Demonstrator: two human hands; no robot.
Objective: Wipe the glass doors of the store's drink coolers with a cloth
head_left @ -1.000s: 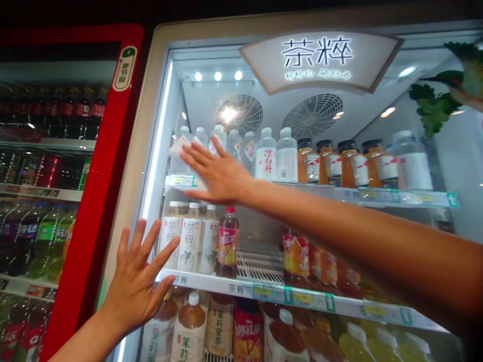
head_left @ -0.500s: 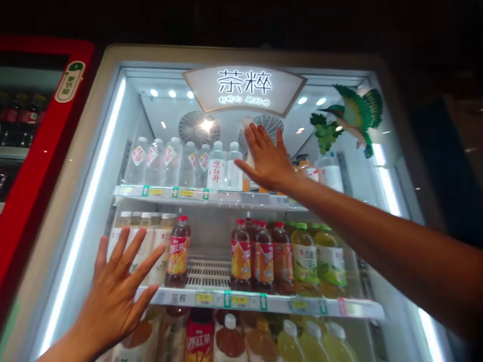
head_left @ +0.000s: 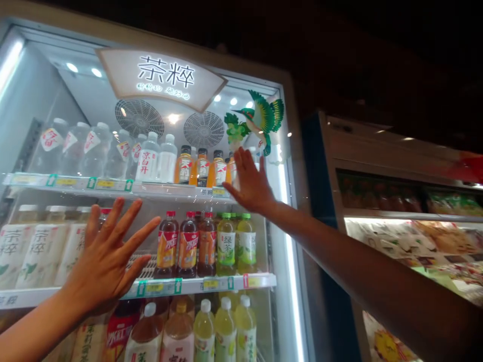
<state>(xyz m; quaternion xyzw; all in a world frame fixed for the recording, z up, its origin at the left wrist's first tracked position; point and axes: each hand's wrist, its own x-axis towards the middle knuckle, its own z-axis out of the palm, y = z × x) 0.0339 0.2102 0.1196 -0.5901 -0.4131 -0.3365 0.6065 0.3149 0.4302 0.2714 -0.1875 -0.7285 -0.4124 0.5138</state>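
Observation:
My left hand lies flat with fingers spread against the glass door of a lit drinks fridge, level with the middle shelf. My right hand is stretched out, open, pressed on the same glass near its right edge, in front of the orange bottles on the top shelf. Neither hand holds anything. Behind the glass stand clear water bottles, brown tea bottles and green tea bottles.
A fan-shaped sign with white characters and a bird sticker sit at the top of the door. A bright light strip runs down the fridge's right side. Another display cooler stands to the right.
The view has swung to the right. My right hand slid along the glass from the left side of the top shelf to the door's right edge. My left hand stayed flat on the glass.

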